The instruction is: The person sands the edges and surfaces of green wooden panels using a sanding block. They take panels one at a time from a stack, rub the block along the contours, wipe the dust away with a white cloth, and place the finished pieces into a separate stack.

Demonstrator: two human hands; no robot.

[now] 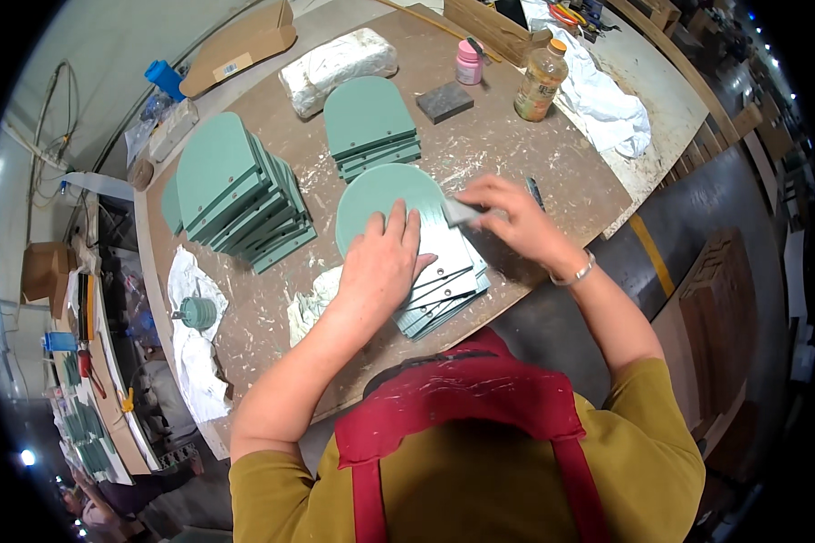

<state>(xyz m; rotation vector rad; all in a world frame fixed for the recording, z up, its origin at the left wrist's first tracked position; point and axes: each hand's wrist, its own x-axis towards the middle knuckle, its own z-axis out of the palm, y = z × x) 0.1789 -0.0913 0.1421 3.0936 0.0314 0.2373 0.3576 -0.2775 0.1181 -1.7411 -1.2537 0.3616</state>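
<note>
A green round-ended panel (pixel 371 192) lies on top of a small fanned stack of similar panels (pixel 444 294) at the table's near edge. My left hand (pixel 380 258) rests flat on this top panel with its fingers stretched out. In my right hand (pixel 514 219) is a small light-grey pad (pixel 460 213), pinched between thumb and fingers against the panel's right edge. Its exact kind is hard to make out. Behind the top panel stands another short stack of green panels (pixel 368 113). To the left is a taller stack (pixel 222 176).
On the brown table (pixel 561 167) are a white wrapped bundle (pixel 340 68), a dark grey block (pixel 445 102), a pink bottle (pixel 469 65) and a drink bottle (pixel 539 86). A green jar-like item (pixel 197 313) sits on a white cloth (pixel 195 371) at left.
</note>
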